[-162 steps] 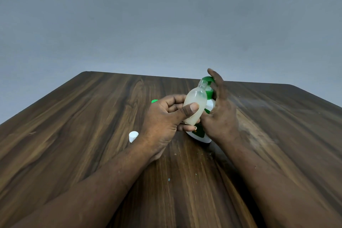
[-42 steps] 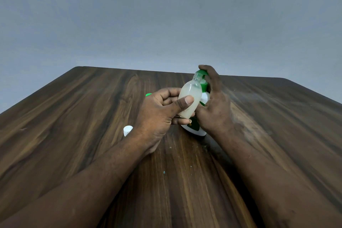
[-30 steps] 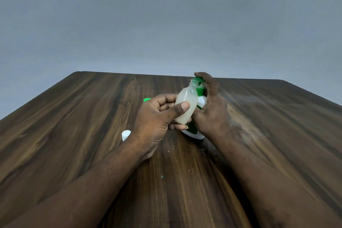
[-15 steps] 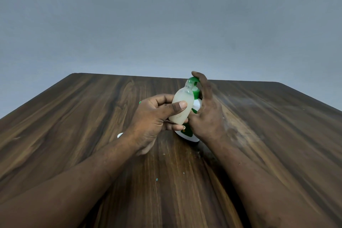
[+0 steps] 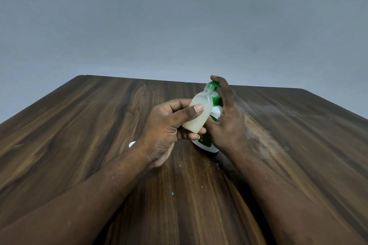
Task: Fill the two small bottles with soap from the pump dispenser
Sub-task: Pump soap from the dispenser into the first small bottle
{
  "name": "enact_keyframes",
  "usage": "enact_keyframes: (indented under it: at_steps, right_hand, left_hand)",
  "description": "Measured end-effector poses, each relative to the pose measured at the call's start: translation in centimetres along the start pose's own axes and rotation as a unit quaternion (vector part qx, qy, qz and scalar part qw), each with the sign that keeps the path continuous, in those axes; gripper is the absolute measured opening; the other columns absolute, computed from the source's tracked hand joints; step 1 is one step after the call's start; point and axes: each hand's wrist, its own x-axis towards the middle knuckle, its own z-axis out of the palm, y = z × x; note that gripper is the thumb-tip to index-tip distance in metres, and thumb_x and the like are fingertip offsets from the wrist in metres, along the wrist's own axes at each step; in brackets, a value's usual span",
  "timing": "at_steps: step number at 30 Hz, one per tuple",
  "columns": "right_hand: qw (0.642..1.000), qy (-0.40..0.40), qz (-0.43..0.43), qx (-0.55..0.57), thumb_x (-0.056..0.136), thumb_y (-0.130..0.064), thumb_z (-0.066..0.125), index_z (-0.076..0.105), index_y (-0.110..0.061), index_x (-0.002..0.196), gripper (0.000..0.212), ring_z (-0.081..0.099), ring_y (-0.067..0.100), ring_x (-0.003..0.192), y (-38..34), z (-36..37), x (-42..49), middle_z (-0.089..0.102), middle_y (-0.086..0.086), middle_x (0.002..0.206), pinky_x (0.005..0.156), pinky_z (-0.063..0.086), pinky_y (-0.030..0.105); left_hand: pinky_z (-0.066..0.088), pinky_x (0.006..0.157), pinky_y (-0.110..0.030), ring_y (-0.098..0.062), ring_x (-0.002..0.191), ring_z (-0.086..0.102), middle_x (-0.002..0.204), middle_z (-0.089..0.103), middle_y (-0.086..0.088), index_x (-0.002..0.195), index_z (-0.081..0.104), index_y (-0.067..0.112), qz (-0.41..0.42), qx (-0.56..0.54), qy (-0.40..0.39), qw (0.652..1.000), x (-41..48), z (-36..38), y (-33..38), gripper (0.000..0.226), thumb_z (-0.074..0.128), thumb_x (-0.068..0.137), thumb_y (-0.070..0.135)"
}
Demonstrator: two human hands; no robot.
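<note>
On wooden table (image 5: pixel 79 125), just beside left wrist: white cap (image 5: pixel 131 144). Clamped in left hand (image 5: pixel 165 125), thumb across front: small bottle (image 5: pixel 199 113), tilted, nearly full of cloudy soap, open mouth at nozzle. Behind it, wrapped by right hand (image 5: pixel 227 125), forefinger atop pump head: pump dispenser (image 5: pixel 216 112), standing on table.

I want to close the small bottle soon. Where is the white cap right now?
In the head view the white cap lies on the table, just left of the wrist of the left hand, partly hidden behind it.
</note>
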Motion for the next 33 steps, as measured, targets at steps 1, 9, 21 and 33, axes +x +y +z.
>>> enact_keyframes:
  at_steps: [1, 9, 21, 33]
  right_hand:
    - [1.000, 0.001, -0.001, 0.003, 0.090, -0.012, 0.081, 0.043, -0.032, 0.156, 0.079, 0.065, -0.006, 0.084, -0.08, 0.01, -0.05, 0.065, -0.031, 0.109, 0.065, 0.042, 0.003]
    - [1.000, 0.006, -0.013, 0.010, 0.089, -0.006, 0.079, 0.046, -0.027, 0.152, 0.073, 0.066, -0.007, 0.085, -0.08, 0.18, 0.15, 0.069, -0.013, 0.111, 0.070, 0.043, 0.003]
    - [1.000, 0.004, -0.011, -0.006, 0.088, -0.013, 0.082, 0.040, -0.031, 0.157, 0.083, 0.066, -0.006, 0.099, 0.24, 0.15, 0.32, 0.068, -0.008, 0.127, 0.075, 0.044, 0.004]
    - [1.000, 0.007, 0.003, -0.012, 0.090, -0.014, 0.081, 0.041, -0.035, 0.155, 0.080, 0.067, -0.006, 0.093, 0.21, 0.12, 0.18, 0.069, -0.011, 0.122, 0.070, 0.045, 0.005]
  left_hand:
    - [0.057, 0.050, -0.022, -0.024, 0.068, 0.074, 0.098, 0.077, -0.025, 0.115, 0.075, 0.000, 0.002, 0.000, 0.003, 1.000, 0.00, -0.09, 0.04, 0.047, 0.079, 0.080, 0.031]
    - [0.056, 0.050, -0.022, -0.024, 0.068, 0.074, 0.096, 0.078, -0.022, 0.115, 0.075, 0.003, 0.001, 0.004, 0.005, 1.000, -0.11, -0.35, -0.09, 0.045, 0.079, 0.081, 0.031]
    - [0.058, 0.053, -0.023, -0.026, 0.071, 0.075, 0.094, 0.078, -0.021, 0.119, 0.073, 0.001, -0.003, 0.001, 0.003, 1.000, -0.07, -0.38, -0.09, 0.049, 0.079, 0.080, 0.030]
    - [0.059, 0.053, -0.023, -0.026, 0.073, 0.075, 0.094, 0.078, -0.020, 0.118, 0.073, 0.003, -0.003, 0.000, 0.001, 1.000, -0.20, -0.27, -0.11, 0.047, 0.079, 0.080, 0.030]
